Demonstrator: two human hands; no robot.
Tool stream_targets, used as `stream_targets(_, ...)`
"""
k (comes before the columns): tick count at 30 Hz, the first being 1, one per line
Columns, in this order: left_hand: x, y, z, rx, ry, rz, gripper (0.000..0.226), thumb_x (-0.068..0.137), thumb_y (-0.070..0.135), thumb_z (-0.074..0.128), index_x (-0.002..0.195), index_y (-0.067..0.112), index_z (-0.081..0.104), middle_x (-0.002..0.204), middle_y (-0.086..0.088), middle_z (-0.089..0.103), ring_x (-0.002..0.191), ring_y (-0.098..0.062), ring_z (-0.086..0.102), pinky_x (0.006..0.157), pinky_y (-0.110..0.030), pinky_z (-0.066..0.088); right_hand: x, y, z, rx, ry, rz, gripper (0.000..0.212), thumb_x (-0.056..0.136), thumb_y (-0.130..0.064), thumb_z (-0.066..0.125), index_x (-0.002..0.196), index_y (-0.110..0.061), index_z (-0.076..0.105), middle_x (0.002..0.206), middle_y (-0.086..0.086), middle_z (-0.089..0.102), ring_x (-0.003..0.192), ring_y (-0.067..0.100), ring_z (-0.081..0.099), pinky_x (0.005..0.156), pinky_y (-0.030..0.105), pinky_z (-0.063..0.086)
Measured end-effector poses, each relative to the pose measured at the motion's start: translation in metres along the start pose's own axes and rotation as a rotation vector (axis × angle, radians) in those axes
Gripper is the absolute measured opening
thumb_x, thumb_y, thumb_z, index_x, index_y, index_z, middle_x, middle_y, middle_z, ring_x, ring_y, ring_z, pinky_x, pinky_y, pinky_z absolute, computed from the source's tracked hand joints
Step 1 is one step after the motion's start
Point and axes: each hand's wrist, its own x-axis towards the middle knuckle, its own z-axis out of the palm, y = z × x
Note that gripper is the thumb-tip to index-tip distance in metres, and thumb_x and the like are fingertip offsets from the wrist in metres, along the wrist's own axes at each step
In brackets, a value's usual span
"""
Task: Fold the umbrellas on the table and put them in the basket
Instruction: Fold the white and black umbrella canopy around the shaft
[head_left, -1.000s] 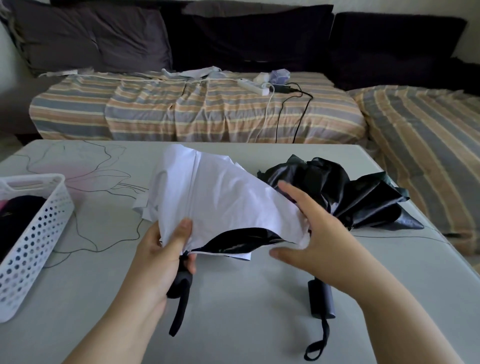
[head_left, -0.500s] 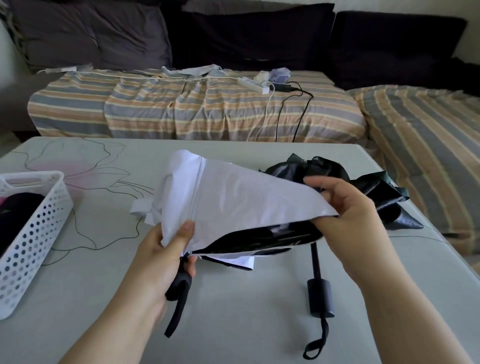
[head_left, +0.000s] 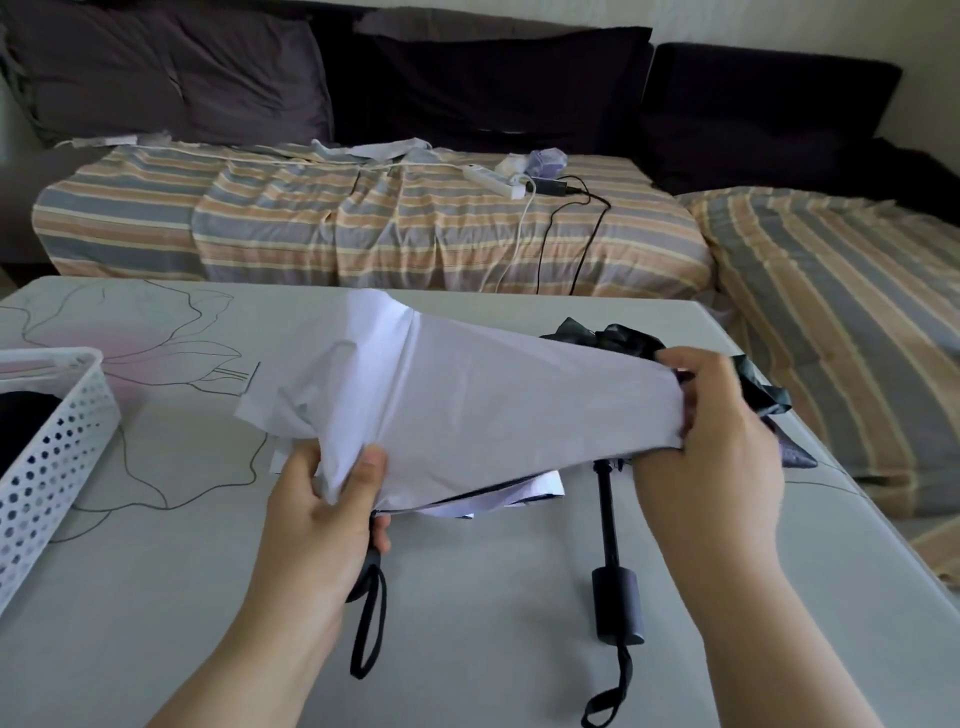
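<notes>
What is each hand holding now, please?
Left hand: closed on the white fabric umbrella canopy near its handle.
Right hand: pinching the same canopy's far edge.

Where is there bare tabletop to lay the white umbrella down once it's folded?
Bare table lies between the white basket and the left hand, and along the far edge behind the white umbrella. A narrow strip runs between the two wrist straps. The right side is crowded: the black umbrella lies under the right hand.
</notes>
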Motion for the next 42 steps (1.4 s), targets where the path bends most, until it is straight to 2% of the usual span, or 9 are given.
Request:
stream_targets(3,0.009,0.0,-0.01,0.005,0.008,0.027,0.015,0.095,0.026,0.053,0.087,0.014,0.048,0.054,-0.011,0.048,0.03,-0.011,0.035,0.034,-0.016,0.026,-0.002,0.006,-0.001,0.206,-0.409,-0.039,0.053,0.067,-0.033,0.076,0.108,-0.045,0.045,0.113,-0.031,0.042,0.104,-0.014,0.045,0.08,0.006,0.04)
stream_targets(5,0.014,0.001,-0.017,0.02,-0.003,0.064,0.015,0.095,0.026,0.054,0.086,0.016,0.048,0.053,-0.005,0.049,0.035,-0.012,0.041,0.037,-0.017,0.028,0.001,0.012,-0.004,0.385,-0.582,0.067,0.07,0.051,-0.057,0.081,0.111,-0.049,0.046,0.121,-0.03,0.046,0.116,-0.012,0.045,0.094,0.016,0.039)
stream_targets(9,0.017,0.0,-0.024,-0.003,-0.048,0.063,0.013,0.095,0.025,0.054,0.09,0.014,0.05,0.05,-0.002,0.048,0.039,-0.015,0.043,0.037,-0.018,0.027,0.012,0.017,-0.003,0.687,-0.577,0.182,0.06,0.069,-0.048,0.08,0.119,-0.033,0.05,0.097,-0.01,0.071,0.093,0.005,0.066,0.084,0.03,0.051)
stream_targets(15,0.015,0.004,-0.027,0.039,-0.155,0.108,0.012,0.093,0.021,0.053,0.087,0.011,0.049,0.055,-0.011,0.047,0.034,-0.012,0.041,0.033,-0.018,0.028,0.013,0.015,0.004,0.356,-0.635,0.126,0.01,0.081,-0.042,0.067,0.083,-0.032,0.067,0.079,-0.016,0.064,0.072,0.0,0.058,0.072,0.021,0.045)
stream_targets(21,0.015,0.003,-0.029,0.039,-0.195,0.106,0.011,0.092,0.018,0.056,0.087,0.012,0.05,0.049,-0.007,0.049,0.034,-0.011,0.041,0.032,-0.018,0.03,0.011,0.011,0.005,0.467,-0.762,0.09,0.014,0.084,-0.04,0.068,0.081,-0.027,0.066,0.074,-0.012,0.065,0.068,0.008,0.06,0.067,0.028,0.045)
stream_targets(27,0.015,0.002,-0.031,0.07,-0.243,0.157,0.029,0.056,0.055,0.062,0.075,0.035,0.055,0.048,0.004,0.052,0.037,-0.01,0.045,0.035,-0.017,0.033,0.009,-0.002,0.0,0.465,-0.759,0.068,0.005,0.087,-0.031,0.069,0.088,-0.028,0.072,0.078,-0.003,0.067,0.072,0.019,0.065,0.073,0.036,0.054)
stream_targets(34,0.019,-0.005,-0.027,0.205,-0.047,0.269,0.016,0.09,0.016,0.061,0.084,0.027,0.05,0.053,0.002,0.055,0.037,-0.009,0.047,0.04,-0.02,0.037,0.006,-0.004,-0.018,0.413,-0.903,0.054,0.043,0.083,-0.055,0.062,0.072,-0.014,0.066,0.075,0.002,0.066,0.061,0.023,0.058,0.055,0.034,0.044)
stream_targets(39,0.025,-0.001,-0.032,0.146,0.08,0.266,0.02,0.093,0.017,0.058,0.079,0.026,0.046,0.06,-0.01,0.051,0.034,-0.006,0.042,0.035,-0.013,0.032,0.006,0.004,-0.023,0.421,-0.9,0.221,0.053,0.076,-0.06,0.065,0.075,-0.008,0.067,0.108,-0.013,0.066,0.099,0.022,0.065,0.097,0.054,0.046)
stream_targets(42,0.024,-0.003,-0.032,0.15,0.088,0.28,0.018,0.093,0.02,0.058,0.08,0.027,0.046,0.058,-0.01,0.051,0.033,-0.006,0.04,0.035,-0.015,0.033,0.005,0.005,-0.02,0.22,-0.791,0.25,0.042,0.083,-0.057,0.057,0.073,-0.017,0.06,0.085,0.001,0.069,0.075,0.006,0.07,0.09,0.046,0.053)
